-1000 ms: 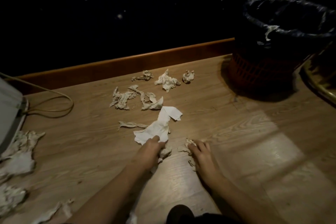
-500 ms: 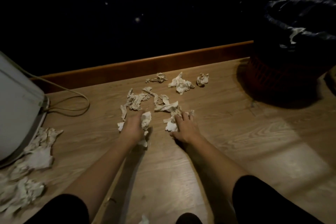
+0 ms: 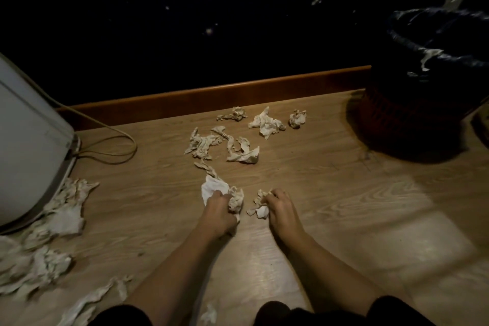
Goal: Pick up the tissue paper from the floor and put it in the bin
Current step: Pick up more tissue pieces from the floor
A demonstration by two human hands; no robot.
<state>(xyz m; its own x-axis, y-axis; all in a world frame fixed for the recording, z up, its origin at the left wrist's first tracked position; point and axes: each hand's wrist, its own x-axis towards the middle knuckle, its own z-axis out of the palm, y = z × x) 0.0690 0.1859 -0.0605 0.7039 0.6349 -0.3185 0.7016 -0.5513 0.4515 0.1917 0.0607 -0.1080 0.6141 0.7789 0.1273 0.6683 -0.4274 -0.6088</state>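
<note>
My left hand [image 3: 218, 213] is closed around a bunched white tissue [image 3: 213, 188] on the wooden floor [image 3: 330, 193], with a twisted strip trailing away from it. My right hand [image 3: 280, 208] grips a smaller crumpled tissue [image 3: 259, 206] just beside it. Further off lie several loose crumpled tissues [image 3: 242, 151], some near the skirting board [image 3: 266, 122]. The bin [image 3: 423, 103], a dark basket lined with a black bag, stands at the far right against the wall, a scrap of tissue hanging on its rim.
A white appliance [image 3: 29, 140] with a looped cable [image 3: 111, 151] stands at the left. More crumpled tissues [image 3: 42, 246] are heaped by its base and along the near left floor. A dark wall rises behind the wooden skirting board.
Both hands have drawn back toward me from the tissue cluster, each now bunching tissue in its fingers. The view has shifted slightly.
</note>
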